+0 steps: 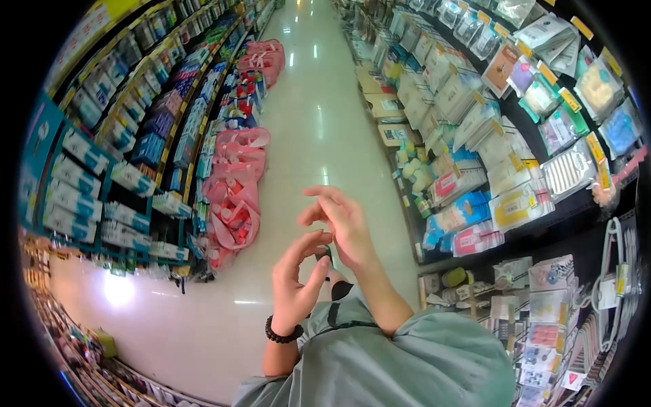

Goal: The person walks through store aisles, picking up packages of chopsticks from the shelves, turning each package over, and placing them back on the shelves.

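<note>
Both my hands are raised in front of my body over the aisle floor (319, 149). My left hand (296, 281) has its thumb apart from its curved fingers and holds nothing. A dark beaded bracelet (282, 332) circles that wrist. Just above and to the right, my right hand (342, 227) is loosely bent with its fingers apart, also without any object. The fingertips of the left hand come close to the right hand; whether they touch I cannot tell. A dark shoe (341, 290) shows below the hands.
Left, shelves carry toothpaste-like boxes (163, 122); pink bags of red-and-white packages (234, 210) stand on the floor beside them. Right, racks hold hanging packets (515, 203), folded cartons (390, 108) and white hangers (610, 292). The tiled aisle runs straight ahead between them.
</note>
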{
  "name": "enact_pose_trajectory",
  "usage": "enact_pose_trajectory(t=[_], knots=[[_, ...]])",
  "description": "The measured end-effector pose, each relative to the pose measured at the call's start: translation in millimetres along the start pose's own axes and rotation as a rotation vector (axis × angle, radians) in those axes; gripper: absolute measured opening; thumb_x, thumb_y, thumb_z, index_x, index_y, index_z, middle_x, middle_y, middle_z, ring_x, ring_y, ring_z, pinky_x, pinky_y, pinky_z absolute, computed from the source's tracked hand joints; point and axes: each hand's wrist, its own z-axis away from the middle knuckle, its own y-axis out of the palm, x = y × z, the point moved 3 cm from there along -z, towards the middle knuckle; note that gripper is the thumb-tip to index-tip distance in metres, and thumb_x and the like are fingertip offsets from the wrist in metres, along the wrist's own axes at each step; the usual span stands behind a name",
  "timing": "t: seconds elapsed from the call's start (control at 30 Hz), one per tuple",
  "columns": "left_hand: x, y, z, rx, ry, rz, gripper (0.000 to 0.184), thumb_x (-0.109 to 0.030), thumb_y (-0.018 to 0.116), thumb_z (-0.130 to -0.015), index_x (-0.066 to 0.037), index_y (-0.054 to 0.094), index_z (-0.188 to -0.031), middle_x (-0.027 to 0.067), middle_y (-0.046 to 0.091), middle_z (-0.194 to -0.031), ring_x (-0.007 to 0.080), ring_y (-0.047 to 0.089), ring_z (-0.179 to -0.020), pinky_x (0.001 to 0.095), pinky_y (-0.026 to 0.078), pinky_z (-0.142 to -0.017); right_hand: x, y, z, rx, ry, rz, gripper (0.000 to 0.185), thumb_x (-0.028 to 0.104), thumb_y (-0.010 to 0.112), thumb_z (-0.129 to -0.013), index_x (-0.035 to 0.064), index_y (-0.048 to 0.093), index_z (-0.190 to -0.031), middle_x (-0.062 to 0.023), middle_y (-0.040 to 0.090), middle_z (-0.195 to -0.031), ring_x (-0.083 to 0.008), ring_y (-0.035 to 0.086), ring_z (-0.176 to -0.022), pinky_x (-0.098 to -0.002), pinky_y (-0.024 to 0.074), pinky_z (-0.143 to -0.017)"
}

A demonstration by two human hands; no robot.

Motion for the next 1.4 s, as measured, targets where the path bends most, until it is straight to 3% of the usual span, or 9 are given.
enact_pose_trajectory(t=[0.13, 0.23, 0.43, 0.63, 0.83, 1.0, 1.23, 1.33, 1.4], knots=[[30.4, -6.3, -78.2, 0.065, 0.051, -0.127, 0.041, 0.004, 0.060, -0.088, 0.004, 0.056, -0.129, 0.0149, 0.065, -0.123, 0.0260, 0.064, -0.114, 0.0374, 0.052, -0.096, -4.0, -17.7, -87.0, -0.010, -0.147, -0.028, 0.030, 0.014, 0.046, -0.102, -0.0040, 0.061, -0.122, -0.0165, 0.069, -0.106, -0.0212, 0.066, -0.100, -0.0329, 0.0505, -0.083], [45.6, -8.2, -148.7, 0.077, 0.025, -0.088, 0.042, 0.005, 0.060, -0.089, 0.004, 0.055, -0.131, 0.0164, 0.064, -0.125, 0.0263, 0.063, -0.114, 0.0376, 0.052, -0.096, 10.8, -25.3, -162.6, 0.017, -0.113, -0.102, 0.030, 0.013, 0.046, -0.102, -0.0041, 0.062, -0.120, -0.0177, 0.068, -0.113, -0.0228, 0.066, -0.106, -0.0342, 0.0505, -0.084], [64.0, -13.6, -285.2, 0.093, 0.026, -0.112, 0.040, 0.004, 0.058, -0.091, 0.005, 0.054, -0.132, 0.0177, 0.061, -0.128, 0.0258, 0.060, -0.119, 0.0380, 0.051, -0.098, 38.4, -52.2, -292.7, 0.025, -0.203, -0.203, 0.029, 0.013, 0.046, -0.102, -0.0025, 0.061, -0.121, -0.0169, 0.069, -0.113, -0.0245, 0.065, -0.109, -0.0359, 0.0510, -0.085], [108.9, -13.2, -380.2, 0.160, -0.030, -0.084, 0.041, 0.004, 0.057, -0.092, 0.005, 0.054, -0.132, 0.0159, 0.060, -0.129, 0.0251, 0.059, -0.120, 0.0379, 0.051, -0.097, 26.4, -89.1, -388.4, -0.026, -0.059, -0.236, 0.029, 0.013, 0.047, -0.101, -0.0017, 0.060, -0.123, -0.0181, 0.067, -0.120, -0.0260, 0.064, -0.112, -0.0357, 0.0514, -0.084], [158.2, -25.6, -498.2, 0.167, -0.070, 0.010, 0.039, 0.004, 0.059, -0.091, 0.003, 0.055, -0.130, 0.0157, 0.062, -0.128, 0.0245, 0.061, -0.117, 0.0357, 0.051, -0.097, 4.2, -122.8, -490.4, -0.141, -0.097, -0.084, 0.031, 0.013, 0.048, -0.101, -0.0017, 0.057, -0.127, -0.0192, 0.068, -0.112, -0.0252, 0.066, -0.105, -0.0357, 0.0519, -0.086], [213.8, -39.3, -614.7, 0.160, -0.070, 0.081, 0.037, 0.003, 0.060, -0.091, 0.004, 0.056, -0.129, 0.0146, 0.063, -0.125, 0.0224, 0.062, -0.116, 0.0340, 0.052, -0.095, -5.6, -149.0, -604.4, -0.161, -0.050, -0.085, 0.029, 0.011, 0.045, -0.102, -0.0043, 0.061, -0.120, -0.0187, 0.068, -0.113, -0.0238, 0.066, -0.105, -0.0363, 0.0521, -0.089], [222.3, -82.4, -824.2, 0.117, -0.011, 0.124, 0.033, 0.000, 0.060, -0.093, 0.004, 0.059, -0.125, 0.0139, 0.065, -0.123, 0.0204, 0.062, -0.116, 0.0338, 0.050, -0.096, 33.7, -141.9, -803.0, -0.053, -0.078, -0.066, 0.028, 0.011, 0.045, -0.102, -0.0038, 0.061, -0.120, -0.0186, 0.069, -0.109, -0.0250, 0.066, -0.105, -0.0382, 0.0501, -0.094], [238.8, -92.1, -885.8, 0.073, -0.032, 0.137, 0.031, 0.000, 0.060, -0.093, 0.004, 0.060, -0.123, 0.0133, 0.067, -0.119, 0.0204, 0.063, -0.114, 0.0327, 0.050, -0.094, 33.6, -148.4, -865.1, -0.104, -0.166, -0.084, 0.031, 0.012, 0.046, -0.102, -0.0029, 0.057, -0.126, -0.0186, 0.070, -0.106, -0.0255, 0.067, -0.102, -0.0384, 0.0501, -0.093], [254.8, -96.6, -920.1, 0.097, -0.038, 0.101, 0.030, 0.000, 0.060, -0.093, 0.004, 0.061, -0.123, 0.0132, 0.067, -0.119, 0.0209, 0.063, -0.112, 0.0326, 0.050, -0.094, 22.4, -162.1, -892.9, -0.127, -0.101, -0.098, 0.030, 0.013, 0.046, -0.102, -0.0035, 0.059, -0.124, -0.0185, 0.070, -0.106, -0.0254, 0.067, -0.103, -0.0373, 0.0507, -0.092]])
